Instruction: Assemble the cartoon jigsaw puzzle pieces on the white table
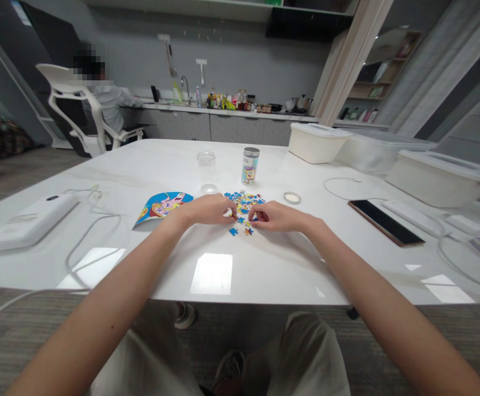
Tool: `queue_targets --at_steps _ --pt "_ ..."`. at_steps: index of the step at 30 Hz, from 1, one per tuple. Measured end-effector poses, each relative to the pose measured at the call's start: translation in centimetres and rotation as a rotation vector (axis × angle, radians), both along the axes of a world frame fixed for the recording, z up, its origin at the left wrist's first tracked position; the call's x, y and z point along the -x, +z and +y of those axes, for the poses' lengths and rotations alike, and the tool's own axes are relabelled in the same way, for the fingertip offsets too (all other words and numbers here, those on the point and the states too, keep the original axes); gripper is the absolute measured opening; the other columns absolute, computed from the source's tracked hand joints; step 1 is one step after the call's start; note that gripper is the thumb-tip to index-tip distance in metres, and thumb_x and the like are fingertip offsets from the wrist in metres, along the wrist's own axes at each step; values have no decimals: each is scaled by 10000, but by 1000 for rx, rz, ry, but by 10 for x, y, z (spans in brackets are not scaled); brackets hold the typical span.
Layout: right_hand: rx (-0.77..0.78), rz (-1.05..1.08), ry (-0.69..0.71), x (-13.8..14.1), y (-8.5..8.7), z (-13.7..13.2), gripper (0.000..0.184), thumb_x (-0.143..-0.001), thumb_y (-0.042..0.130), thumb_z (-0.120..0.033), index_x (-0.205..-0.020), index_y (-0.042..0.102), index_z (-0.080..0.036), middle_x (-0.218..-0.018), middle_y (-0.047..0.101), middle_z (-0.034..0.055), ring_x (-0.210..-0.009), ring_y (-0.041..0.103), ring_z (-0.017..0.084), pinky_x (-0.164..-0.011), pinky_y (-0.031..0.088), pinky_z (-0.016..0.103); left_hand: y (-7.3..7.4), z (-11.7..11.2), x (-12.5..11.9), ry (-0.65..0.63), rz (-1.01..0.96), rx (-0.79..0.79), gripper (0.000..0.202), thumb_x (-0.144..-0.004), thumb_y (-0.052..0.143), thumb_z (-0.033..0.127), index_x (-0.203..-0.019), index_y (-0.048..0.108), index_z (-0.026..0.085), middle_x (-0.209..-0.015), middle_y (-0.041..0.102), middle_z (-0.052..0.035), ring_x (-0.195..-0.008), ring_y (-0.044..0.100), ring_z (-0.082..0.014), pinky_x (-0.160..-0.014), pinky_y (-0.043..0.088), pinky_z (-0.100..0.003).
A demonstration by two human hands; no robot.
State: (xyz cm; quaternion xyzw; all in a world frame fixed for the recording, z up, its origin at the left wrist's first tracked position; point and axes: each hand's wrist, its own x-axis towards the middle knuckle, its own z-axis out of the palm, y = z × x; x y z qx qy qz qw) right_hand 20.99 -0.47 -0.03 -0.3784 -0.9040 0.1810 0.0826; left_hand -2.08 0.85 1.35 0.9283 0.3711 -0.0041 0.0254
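Observation:
A loose heap of small jigsaw puzzle pieces (245,201), mostly blue, yellow and red, lies on the white table. My left hand (212,209) is at the heap's left edge, thumb and forefinger pinched on a puzzle piece. Opposite it, my right hand (276,216) has its fingers curled and pinched at a blue puzzle piece, partly hidden by the fingertips. A few separate pieces lie between and just in front of the hands. Beside my left wrist is a curved, colourful cartoon picture sheet (163,207). Behind the heap stands a cartoon-printed can (250,166) with a metal lid.
A clear jar (206,168) and a round ring-shaped lid (292,197) are near the heap. On the right lie a phone (384,223), cables and white storage boxes (317,144). A white device (29,220) is at left. A person (110,104) sits beyond the table.

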Motion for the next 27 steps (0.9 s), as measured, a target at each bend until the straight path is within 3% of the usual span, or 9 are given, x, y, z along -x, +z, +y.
queue_targets --at_steps 4,9,17,22,27 --pt "24 -8 4 0 0 -1 129 -805 549 -219 -906 624 -191 -668 581 -12 -594 491 118 -558 305 234 2 0 0 -3 -16 -18 247 -846 519 334 -964 715 241 -768 688 -15 -664 598 -130 -598 384 -233" --pt "5 -6 62 -6 4 -2 109 -754 576 -158 -853 614 -186 -644 563 -21 -586 492 118 -569 330 232 16 -5 5 -8 -76 51 258 -814 504 320 -865 734 215 -732 680 -4 -639 578 -124 -612 394 -231" --pt "-104 57 71 8 -4 -1 196 -866 519 -212 -1035 609 -171 -757 560 13 -684 491 147 -647 364 264 18 -3 12 70 -30 74 284 -812 518 370 -929 727 218 -785 681 -18 -669 589 -133 -636 403 -231" --pt "-118 42 147 14 -9 -1 238 -876 489 -158 -1070 623 -189 -853 578 43 -768 516 164 -716 389 287 24 -5 19 80 -15 255 355 -730 648 510 -945 730 240 -838 686 -11 -699 600 -141 -611 396 -228" --pt "-94 26 70 10 -7 -1 169 -856 534 -191 -1000 621 -177 -768 557 16 -695 493 151 -658 370 270 17 1 24 68 21 316 372 -686 703 518 -946 725 253 -921 690 -12 -733 608 -141 -664 411 -232"
